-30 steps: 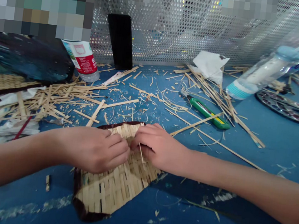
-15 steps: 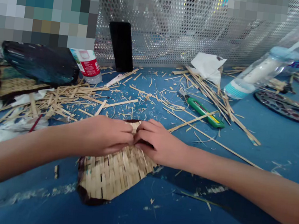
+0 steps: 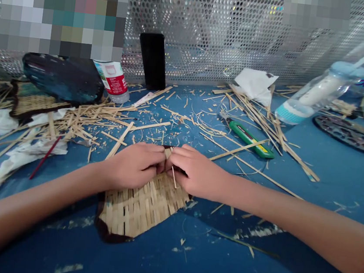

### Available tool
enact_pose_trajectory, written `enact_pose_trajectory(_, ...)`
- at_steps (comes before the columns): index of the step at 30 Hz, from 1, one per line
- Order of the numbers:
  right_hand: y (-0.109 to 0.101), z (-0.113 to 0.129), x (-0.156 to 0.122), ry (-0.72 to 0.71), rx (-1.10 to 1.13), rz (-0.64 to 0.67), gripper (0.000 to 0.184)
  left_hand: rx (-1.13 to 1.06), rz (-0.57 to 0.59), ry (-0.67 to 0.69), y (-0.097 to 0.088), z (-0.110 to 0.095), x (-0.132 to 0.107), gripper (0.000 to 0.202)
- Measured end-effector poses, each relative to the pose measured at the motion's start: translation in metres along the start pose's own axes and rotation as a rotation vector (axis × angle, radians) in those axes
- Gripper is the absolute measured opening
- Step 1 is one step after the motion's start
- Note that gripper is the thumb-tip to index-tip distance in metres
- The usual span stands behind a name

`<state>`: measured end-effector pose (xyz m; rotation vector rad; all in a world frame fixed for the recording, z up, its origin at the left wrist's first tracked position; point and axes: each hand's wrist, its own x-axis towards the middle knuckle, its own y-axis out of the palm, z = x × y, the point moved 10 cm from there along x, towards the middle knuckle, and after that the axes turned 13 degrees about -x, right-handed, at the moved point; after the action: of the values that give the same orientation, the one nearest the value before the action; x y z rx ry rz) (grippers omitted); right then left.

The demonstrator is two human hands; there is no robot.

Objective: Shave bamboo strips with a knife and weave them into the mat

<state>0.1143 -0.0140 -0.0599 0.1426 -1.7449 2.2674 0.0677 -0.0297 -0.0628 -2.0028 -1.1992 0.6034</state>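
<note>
A small woven mat [image 3: 137, 206] of pale bamboo strips with a dark border lies flat on the blue table [image 3: 329, 171]. My left hand [image 3: 136, 164] rests on its far edge with the fingers curled and pinching at the weave. My right hand [image 3: 194, 171] meets it fingertip to fingertip and pinches a thin bamboo sliver [image 3: 174, 177] that sticks down over the mat. The far part of the mat is hidden under both hands.
Loose bamboo strips [image 3: 82, 118] and shavings litter the table. A green utility knife [image 3: 250, 138] lies behind my right hand. Further back stand a black phone [image 3: 153, 61], a red-labelled bottle [image 3: 112, 80], a tipped clear bottle [image 3: 318, 93], a paint palette [image 3: 353, 135] and a perforated metal screen [image 3: 214, 26].
Both hands have slid toward the mat's far edge and closed together. The view has shifted, so the mat sits higher and looks smaller.
</note>
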Motion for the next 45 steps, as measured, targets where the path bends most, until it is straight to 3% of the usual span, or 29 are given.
enact_pose_trajectory(8, -0.001, -0.012, -0.002, 0.035, 0.152, 0.008, 0.013, -0.118, 0.013, -0.101, -0.009, 0.007, -0.005, 0.016)
enact_pose_trajectory(12, -0.001, -0.011, -0.004, -0.044, 0.144, 0.079, 0.015, -0.058, 0.036, -0.051, -0.001, 0.008, -0.006, 0.018)
enact_pose_trajectory(16, -0.002, -0.014, -0.004, -0.029, 0.142, 0.142, 0.017, -0.054, 0.036, -0.011, 0.004, 0.010, -0.008, 0.023)
enact_pose_trajectory(23, -0.005, -0.014, -0.003, 0.041, 0.062, 0.134, 0.007, -0.071, -0.021, -0.030, -0.001, 0.012, -0.008, 0.023)
enact_pose_trajectory(28, -0.009, -0.023, -0.006, 0.057, 0.086, 0.131, 0.011, -0.020, -0.052, -0.038, 0.000, 0.005, -0.010, 0.023)
enact_pose_trajectory(32, -0.009, -0.026, -0.012, 0.016, 0.088, 0.119, 0.011, 0.061, -0.130, -0.058, 0.002, 0.001, -0.020, 0.027)
enact_pose_trajectory(39, -0.008, -0.021, -0.024, 0.075, -0.029, 0.085, 0.013, 0.183, -0.299, -0.124, -0.006, -0.002, -0.044, 0.031)
enact_pose_trajectory(45, -0.013, -0.030, -0.026, 0.217, 0.082, -0.007, 0.015, 0.147, -0.545, -0.364, -0.031, 0.027, -0.068, 0.046)
